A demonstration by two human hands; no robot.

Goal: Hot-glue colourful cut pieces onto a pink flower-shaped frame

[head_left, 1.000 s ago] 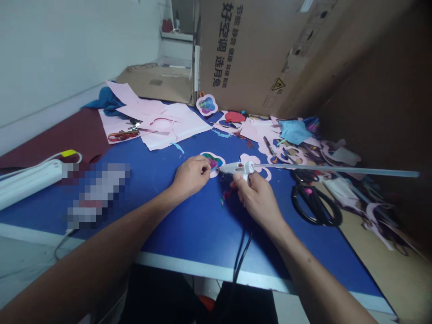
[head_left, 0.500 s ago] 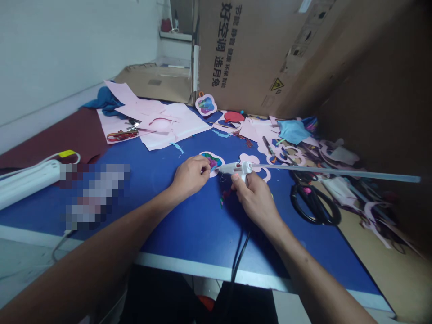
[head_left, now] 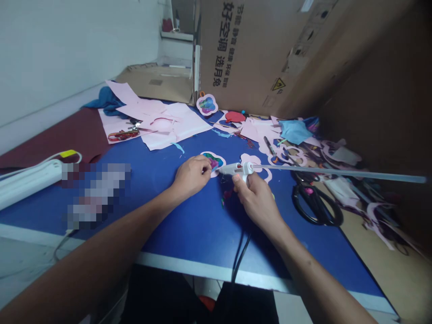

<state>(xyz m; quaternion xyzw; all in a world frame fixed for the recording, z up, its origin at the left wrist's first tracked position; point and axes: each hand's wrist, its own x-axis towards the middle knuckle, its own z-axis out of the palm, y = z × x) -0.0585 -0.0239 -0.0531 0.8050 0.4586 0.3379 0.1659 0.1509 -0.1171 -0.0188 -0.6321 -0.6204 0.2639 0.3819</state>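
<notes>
Head view. Gripping the white glue gun (head_left: 248,168) in the right hand (head_left: 259,198), with the long glue stick (head_left: 351,173) jutting out behind. Pointing the nozzle (head_left: 229,169) leftward, at or just beside the near edge of the pink-rimmed flower (head_left: 213,161), on the blue table (head_left: 189,238) between both hands. Curling the left hand (head_left: 191,176) at that same edge, fingertips drawn together; cannot tell whether pinching anything. Apparently in hand: gluing. Called for next, as judged: holding the flower steady, keeping fingertips off the likely hot tip.

Blue tabletop (head_left: 189,238): pink sheets (head_left: 187,119) far side, black-handled scissors (head_left: 316,207) right.
</notes>
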